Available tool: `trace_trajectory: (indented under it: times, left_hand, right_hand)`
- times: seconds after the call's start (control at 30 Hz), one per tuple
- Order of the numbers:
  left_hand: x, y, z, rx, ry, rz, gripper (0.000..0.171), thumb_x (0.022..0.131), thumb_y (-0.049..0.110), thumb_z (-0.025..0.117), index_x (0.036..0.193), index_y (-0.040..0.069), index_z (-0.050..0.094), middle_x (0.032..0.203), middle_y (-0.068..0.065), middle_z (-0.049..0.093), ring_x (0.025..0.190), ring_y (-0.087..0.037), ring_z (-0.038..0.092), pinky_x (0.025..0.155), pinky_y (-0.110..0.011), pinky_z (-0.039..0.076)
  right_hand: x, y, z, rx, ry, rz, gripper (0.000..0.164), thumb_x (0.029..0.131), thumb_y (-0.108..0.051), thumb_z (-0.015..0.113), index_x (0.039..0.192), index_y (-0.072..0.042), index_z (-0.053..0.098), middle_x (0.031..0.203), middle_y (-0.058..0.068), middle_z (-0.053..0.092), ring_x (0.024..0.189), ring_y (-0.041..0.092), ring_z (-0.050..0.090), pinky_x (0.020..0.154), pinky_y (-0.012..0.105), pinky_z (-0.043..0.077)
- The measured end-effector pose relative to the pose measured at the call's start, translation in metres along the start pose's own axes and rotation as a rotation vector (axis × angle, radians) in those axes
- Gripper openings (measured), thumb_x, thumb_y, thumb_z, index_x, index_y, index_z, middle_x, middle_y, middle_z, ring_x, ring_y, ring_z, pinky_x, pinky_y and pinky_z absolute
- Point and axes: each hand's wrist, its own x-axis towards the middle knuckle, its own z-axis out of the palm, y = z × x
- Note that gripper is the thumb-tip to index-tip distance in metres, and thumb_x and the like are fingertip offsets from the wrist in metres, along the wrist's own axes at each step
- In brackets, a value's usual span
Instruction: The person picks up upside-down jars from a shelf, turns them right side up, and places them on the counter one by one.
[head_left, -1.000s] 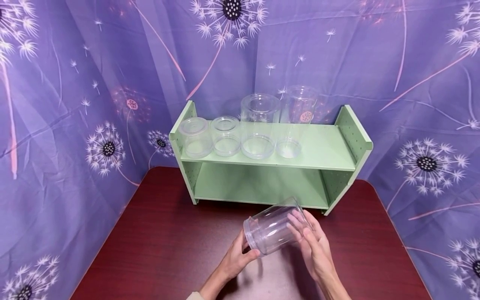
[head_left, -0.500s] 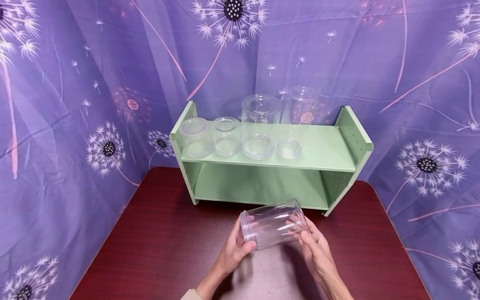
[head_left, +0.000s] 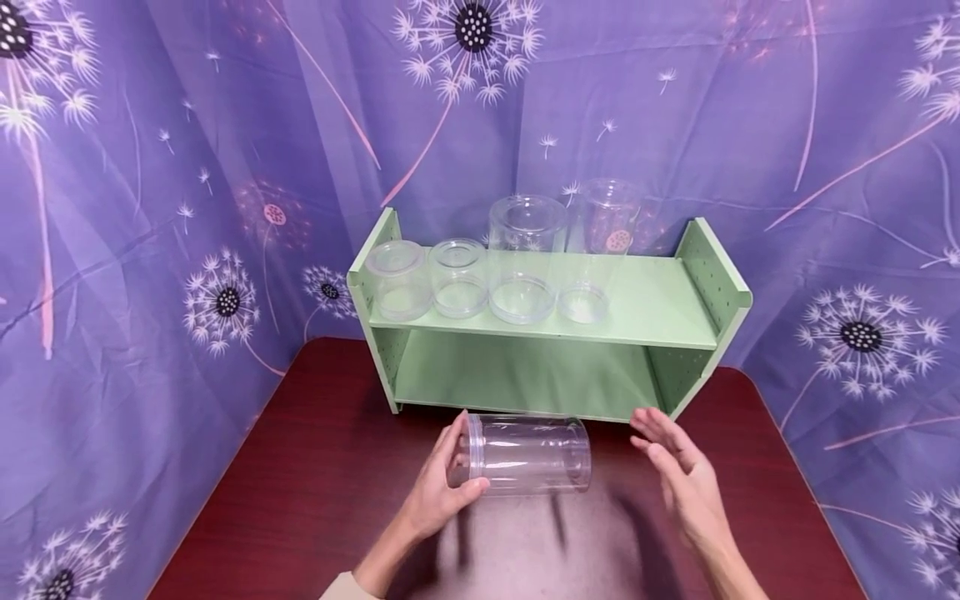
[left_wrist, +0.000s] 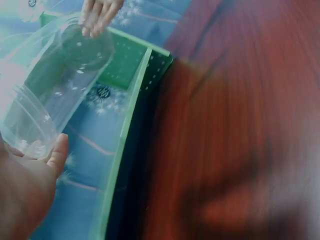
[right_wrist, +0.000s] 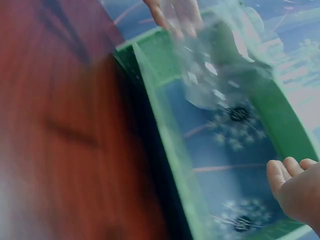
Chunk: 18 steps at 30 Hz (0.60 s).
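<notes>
A clear plastic jar lies on its side in the air above the table, in front of the shelf. My left hand grips its ridged left end, the thumb in front and the fingers behind. In the left wrist view the thumb of the left hand presses against the rim of the jar. My right hand is apart from the jar, to its right, with fingers extended and nothing held. The right wrist view shows a gap between the right hand and the jar.
A green two-tier shelf stands at the back of the dark red table. On its upper board are two short clear jars, a wide tall jar and a slim tall jar. Purple floral cloth hangs behind.
The right hand has let go of the jar and moved away to the right. The jar has turned from slanted to nearly level, its left end shifted left with the left hand.
</notes>
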Motion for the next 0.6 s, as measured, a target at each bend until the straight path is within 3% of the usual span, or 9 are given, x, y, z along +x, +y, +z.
trace_trajectory:
  times: [0.1, 0.17, 0.47, 0.6]
  left_hand:
    - [-0.001, 0.004, -0.013, 0.152, 0.007, -0.005, 0.099, 0.084, 0.025, 0.077, 0.163, 0.001, 0.023, 0.149, -0.015, 0.045, 0.115, -0.034, 0.059, 0.095, -0.038, 0.055]
    - [-0.002, 0.006, -0.02, 0.215, 0.011, -0.001, 0.099, 0.083, 0.027, 0.078, 0.163, 0.001, 0.025, 0.15, -0.014, 0.046, 0.116, -0.032, 0.057, 0.098, -0.041, 0.053]
    - [-0.005, 0.013, -0.05, 0.371, 0.027, -0.002, 0.1, 0.081, 0.032, 0.08, 0.162, 0.004, 0.029, 0.152, -0.011, 0.046, 0.125, -0.027, 0.053, 0.105, -0.049, 0.048]
    - [-0.006, 0.018, -0.065, 0.426, 0.033, 0.013, 0.1, 0.081, 0.031, 0.081, 0.161, 0.001, 0.03, 0.151, -0.013, 0.046, 0.126, -0.029, 0.053, 0.104, -0.052, 0.048]
  right_hand:
    - [0.008, -0.017, -0.009, -0.058, 0.031, -0.003, 0.049, 0.101, 0.019, 0.039, 0.15, 0.012, 0.042, 0.143, 0.016, 0.06, 0.128, 0.02, 0.06, 0.107, 0.025, 0.046]
    - [0.012, -0.027, -0.016, -0.076, 0.046, -0.001, 0.05, 0.101, 0.019, 0.039, 0.151, 0.01, 0.042, 0.144, 0.014, 0.061, 0.127, 0.018, 0.061, 0.108, 0.023, 0.045]
    - [0.042, -0.064, -0.039, -0.037, 0.094, -0.128, 0.049, 0.099, 0.022, 0.04, 0.148, 0.018, 0.04, 0.138, 0.017, 0.064, 0.125, 0.022, 0.063, 0.106, 0.026, 0.048]
    - [0.059, -0.082, -0.042, -0.004, 0.153, -0.173, 0.047, 0.097, 0.024, 0.043, 0.144, 0.02, 0.043, 0.134, 0.02, 0.065, 0.124, 0.025, 0.063, 0.103, 0.026, 0.051]
